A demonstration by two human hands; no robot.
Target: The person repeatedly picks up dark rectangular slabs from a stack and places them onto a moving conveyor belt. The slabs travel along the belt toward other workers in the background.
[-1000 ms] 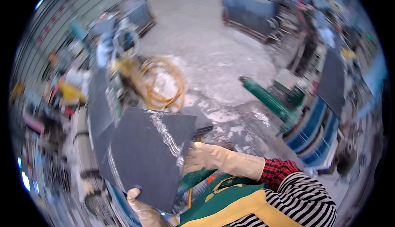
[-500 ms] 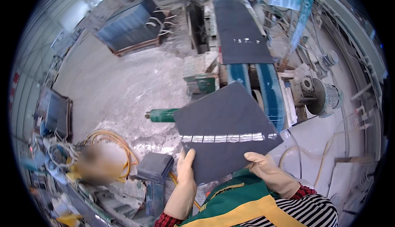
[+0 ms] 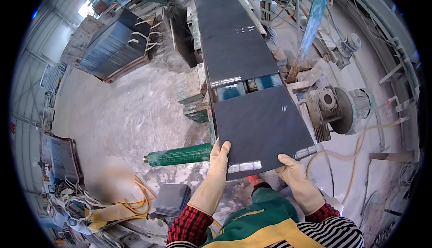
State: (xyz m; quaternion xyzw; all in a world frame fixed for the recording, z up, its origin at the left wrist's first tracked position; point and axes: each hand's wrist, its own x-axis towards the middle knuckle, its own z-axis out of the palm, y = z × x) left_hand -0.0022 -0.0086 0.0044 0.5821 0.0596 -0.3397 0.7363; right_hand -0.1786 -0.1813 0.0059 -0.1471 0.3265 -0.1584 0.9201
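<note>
A dark grey stone tile (image 3: 263, 126) lies over the near end of the conveyor, lined up with its belts. Both my hands wear cream rubber gloves. My left hand (image 3: 219, 160) grips the tile's near left corner, thumb on top. At the near right corner my right hand (image 3: 290, 169) holds the edge, its thumb also on top; the other fingers are hidden below. Another dark tile (image 3: 236, 36) rests farther along the conveyor. Between the two tiles a strip of the blue belts (image 3: 231, 91) shows.
A green roller (image 3: 177, 155) juts out left of the conveyor. An electric motor (image 3: 346, 108) stands on its right. Strapped stone slabs (image 3: 112, 43) sit on a pallet at the far left. Nearer are a small tile stack (image 3: 172, 198) and an orange hose (image 3: 144, 194).
The tile in my hands has moved forward and turned from a slant to lie in line with the conveyor, covering its near end. My view has shifted right.
</note>
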